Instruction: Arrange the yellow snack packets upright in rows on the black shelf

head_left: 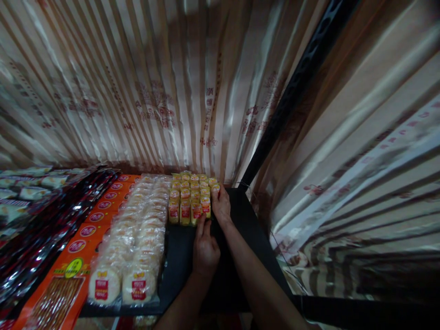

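Note:
Small yellow snack packs with red labels (pixel 185 211) stand in close rows at the back of a black shelf (pixel 178 256). My right hand (pixel 222 205) is at the right side of these rows, its thumb and fingers around a yellow snack pack (pixel 215 188) at the back right corner. In front, my left hand (pixel 206 250) reaches up from below. Its index and middle fingers are stretched out and touch the lower front of the rightmost packs, while the thumb stands apart. Nothing shows in the left palm.
Left of the yellow packs run two rows of clear-wrapped round white crackers (pixel 139 282). Beside them lie orange snack bags (pixel 82 236), then dark shiny packs (pixel 44 238) and white packs (pixel 32 192). A black metal post (pixel 275 123) rises at the back right corner. Printed curtains (pixel 185 91) hang behind.

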### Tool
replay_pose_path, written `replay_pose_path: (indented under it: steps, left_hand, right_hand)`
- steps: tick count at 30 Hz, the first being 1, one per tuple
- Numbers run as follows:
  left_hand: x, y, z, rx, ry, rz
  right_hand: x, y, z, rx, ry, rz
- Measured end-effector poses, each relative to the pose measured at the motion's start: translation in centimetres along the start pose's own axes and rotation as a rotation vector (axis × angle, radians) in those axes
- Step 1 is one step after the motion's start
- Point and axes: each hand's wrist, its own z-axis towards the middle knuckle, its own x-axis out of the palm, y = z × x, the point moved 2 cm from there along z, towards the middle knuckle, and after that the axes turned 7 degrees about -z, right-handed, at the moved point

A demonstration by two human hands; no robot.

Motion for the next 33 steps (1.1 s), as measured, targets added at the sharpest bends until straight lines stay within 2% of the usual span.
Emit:
replay_pose_path:
  steps: [4,11,15,22,29,33]
  left_hand:
    - [-0.07,-0.09,0.03,-0.002,0.013,0.009]
    - [-0.23,-0.38,0.17,0.004,0.032,0.012]
    - [-0.19,-0.3,0.19,0.011,0.031,0.018]
    - [-0.03,-0.13,0.08,0.009,0.025,0.01]
    - [-0.18,-0.31,0.23,0.016,0.029,-0.002]
    - [-0.17,-0.31,0.21,0.001,0.035,0.003]
  right_hand:
    - [0.19,0.24,-0.05,0.055,0.045,0.059]
    - [0.41,0.54,0.02,0.088,0.017,0.011]
    - [0.61,0.34,0.29,0.088,-0.012,-0.004]
    - [0.94,0.71,0.2,0.067,0.059,-0.021]
    - [0.86,0.83,0.17,0.072,0.044,-0.003]
    - [0.96,0.95,0.08,0.078,0.087,-0.011]
